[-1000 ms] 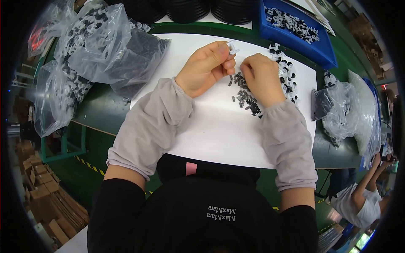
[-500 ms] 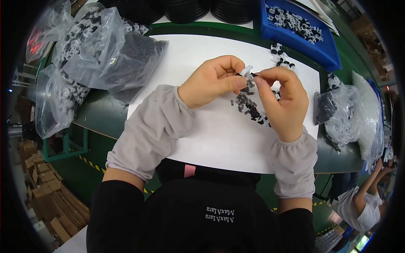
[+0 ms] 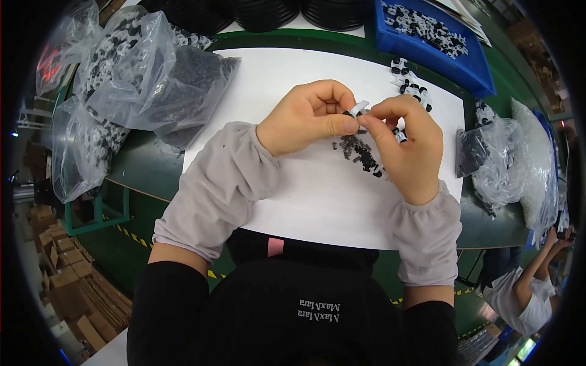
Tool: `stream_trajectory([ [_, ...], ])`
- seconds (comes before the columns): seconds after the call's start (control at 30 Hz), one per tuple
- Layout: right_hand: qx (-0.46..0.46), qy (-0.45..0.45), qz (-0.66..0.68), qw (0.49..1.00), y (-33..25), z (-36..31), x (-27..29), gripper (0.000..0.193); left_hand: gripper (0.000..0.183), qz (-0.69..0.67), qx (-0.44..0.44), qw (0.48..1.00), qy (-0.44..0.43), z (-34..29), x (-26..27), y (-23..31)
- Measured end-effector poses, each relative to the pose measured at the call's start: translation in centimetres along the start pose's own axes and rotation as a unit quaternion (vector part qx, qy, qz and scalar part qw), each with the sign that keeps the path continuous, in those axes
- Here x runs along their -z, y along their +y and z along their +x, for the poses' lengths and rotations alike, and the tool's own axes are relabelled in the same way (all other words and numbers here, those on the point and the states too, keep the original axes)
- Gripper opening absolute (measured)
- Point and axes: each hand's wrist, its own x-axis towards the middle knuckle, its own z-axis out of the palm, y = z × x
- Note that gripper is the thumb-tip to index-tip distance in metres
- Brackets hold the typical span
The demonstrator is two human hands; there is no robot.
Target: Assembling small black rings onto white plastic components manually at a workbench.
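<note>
Between my two hands, over the white sheet (image 3: 287,195), is a small white and black plastic part (image 3: 360,107). My left hand (image 3: 308,119) pinches it between thumb and fingers. From the other side, the fingertips of my right hand (image 3: 410,137) close in a pinch against the same part; whether they grip a separate small black piece is hidden. Just below the fingers lies a loose pile of small grey and black pieces (image 3: 360,152), partly covered by my right hand. Several white and black assembled parts (image 3: 409,82) sit on the sheet beyond my right hand.
A blue bin (image 3: 381,39) with many white and black parts stands at the far right. Clear plastic bags (image 3: 140,73) of parts crowd the left; more bags (image 3: 503,165) lie at the right. Black stacked round items (image 3: 265,13) line the back. Another person (image 3: 525,299) is at lower right.
My right fingertips have come in closer to my left ones, meeting at the white and black part. The black piece seen at the right fingertips before is now hidden.
</note>
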Motion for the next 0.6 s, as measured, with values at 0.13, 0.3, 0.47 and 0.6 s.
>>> stream_trajectory([
  [0.13,-0.103,-0.003,0.048,0.993,0.24,-0.24,0.15,0.018,0.024,-0.013,-0.007,1.000,0.005,0.07,-0.06,-0.08],
  [0.3,-0.172,-0.021,0.135,0.976,0.60,-0.25,0.34,0.018,0.028,-0.006,-0.039,0.999,-0.005,0.24,-0.03,-0.38],
  [0.47,-0.266,-0.092,0.233,0.931,0.49,0.17,0.96,0.017,0.026,-0.005,-0.048,0.999,0.014,0.29,-0.19,-0.42],
  [0.6,-0.264,-0.088,0.241,0.930,0.56,0.10,0.88,0.016,0.024,0.014,-0.044,0.998,0.048,0.30,-0.39,-0.21],
])
